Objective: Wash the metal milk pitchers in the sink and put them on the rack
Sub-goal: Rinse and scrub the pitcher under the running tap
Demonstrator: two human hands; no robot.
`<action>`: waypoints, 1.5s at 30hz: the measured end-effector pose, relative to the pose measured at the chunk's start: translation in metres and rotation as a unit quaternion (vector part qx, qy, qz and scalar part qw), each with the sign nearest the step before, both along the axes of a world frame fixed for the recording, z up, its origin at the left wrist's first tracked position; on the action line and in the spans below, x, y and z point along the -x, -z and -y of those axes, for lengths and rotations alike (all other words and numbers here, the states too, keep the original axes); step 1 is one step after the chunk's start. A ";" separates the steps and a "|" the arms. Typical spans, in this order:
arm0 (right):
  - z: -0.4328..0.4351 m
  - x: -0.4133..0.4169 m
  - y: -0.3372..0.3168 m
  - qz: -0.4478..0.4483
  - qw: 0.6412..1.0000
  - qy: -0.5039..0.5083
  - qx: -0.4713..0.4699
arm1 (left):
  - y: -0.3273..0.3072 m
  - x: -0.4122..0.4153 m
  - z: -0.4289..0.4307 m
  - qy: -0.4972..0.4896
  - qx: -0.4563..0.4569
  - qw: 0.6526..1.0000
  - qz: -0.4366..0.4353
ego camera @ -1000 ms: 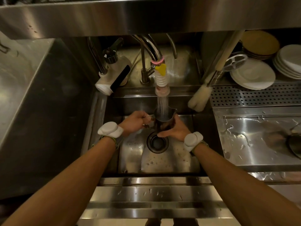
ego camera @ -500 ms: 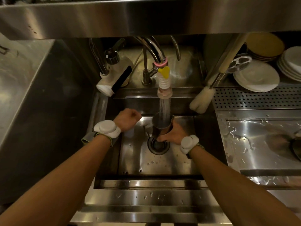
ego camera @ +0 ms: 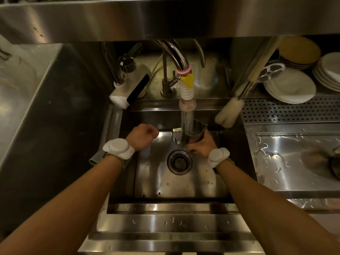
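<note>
We hold the metal milk pitcher (ego camera: 197,134) over the back of the sink (ego camera: 184,186), just beyond the round drain (ego camera: 179,161). The pitcher is polished steel, smooth and mirror-bright, with a pinched spout at its upper right rim and a flat strap handle jutting to the left. Our right hand (ego camera: 201,145) wraps its lower body from the near side, fingers curled round the base and thumb against the wall, so the open mouth stands clear above the grip. Our left hand (ego camera: 141,136) hangs apart to the left, balled into a loose fist with nothing that we can see inside it. Both wrists carry padded white bands.

A ribbed white nozzle (ego camera: 186,93) with a yellow clip and a pink ring hangs from the curved chrome faucet, and a streaked column of water (ego camera: 186,120) falls from it into the left side of the pitcher's mouth. How full the pitcher is, we cannot tell.

The sink is a square steel basin, dotted with droplets. To the right lies a wet steel drainboard (ego camera: 294,159), and behind it a perforated rack (ego camera: 294,109) with stacked white plates (ego camera: 290,89). A pale, fuzzy bottle brush (ego camera: 228,115) leans over the basin's back right corner.
</note>
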State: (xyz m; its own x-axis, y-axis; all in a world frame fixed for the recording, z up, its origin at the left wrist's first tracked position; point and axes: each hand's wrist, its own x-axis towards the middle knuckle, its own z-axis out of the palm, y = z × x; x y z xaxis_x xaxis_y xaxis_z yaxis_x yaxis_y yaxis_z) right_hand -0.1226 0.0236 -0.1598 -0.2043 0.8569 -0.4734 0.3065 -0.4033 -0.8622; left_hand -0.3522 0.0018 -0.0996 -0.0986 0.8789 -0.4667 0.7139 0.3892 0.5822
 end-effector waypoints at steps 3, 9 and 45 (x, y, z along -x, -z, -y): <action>-0.001 0.005 0.002 0.018 0.993 -0.113 0.029 | -0.001 -0.003 -0.003 -0.001 0.002 1.000 0.002; 0.000 -0.003 0.003 0.023 1.000 -0.015 0.003 | -0.001 -0.011 -0.003 0.014 -0.007 1.000 0.008; -0.006 -0.007 -0.006 0.056 0.995 -0.068 0.046 | -0.007 -0.011 -0.002 0.008 -0.024 1.000 0.012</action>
